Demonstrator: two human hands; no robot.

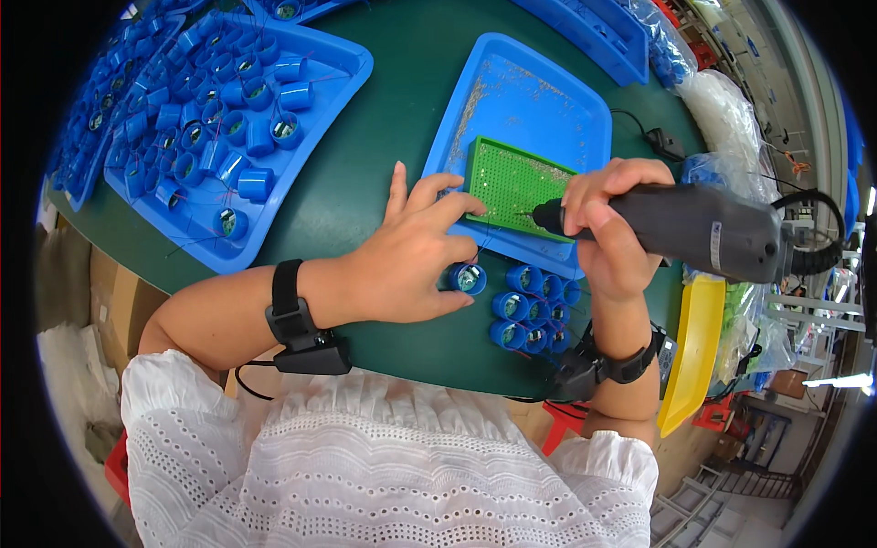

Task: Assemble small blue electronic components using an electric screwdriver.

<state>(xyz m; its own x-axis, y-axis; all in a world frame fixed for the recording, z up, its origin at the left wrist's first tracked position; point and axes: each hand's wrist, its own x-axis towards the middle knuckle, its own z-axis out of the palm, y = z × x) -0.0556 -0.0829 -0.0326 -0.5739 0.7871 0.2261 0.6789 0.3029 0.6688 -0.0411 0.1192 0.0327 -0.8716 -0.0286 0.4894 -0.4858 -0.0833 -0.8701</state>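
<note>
My left hand (411, 251) reaches in from the left, with its thumb and index finger closed around a small blue cup (469, 279) holding a circuit board. Its other fingers are spread, and one rests near the edge of a green perforated tray (512, 196). In my right hand (614, 215) is a dark electric screwdriver (708, 228), its tip pointing left, low over the green tray. Small bits, too tiny to tell apart, lie in that tray. Just right of the held cup stand several similar blue cups (523, 278) in a cluster, with boards and wires inside.
Beneath the green tray lies a larger blue tray (571, 100) with scattered bits. Another blue tray (338, 68) at the left is heaped with wired cups. A yellow tray (692, 356) sits at the right edge of the green tabletop (393, 82). Plastic bags (731, 119) lie beyond.
</note>
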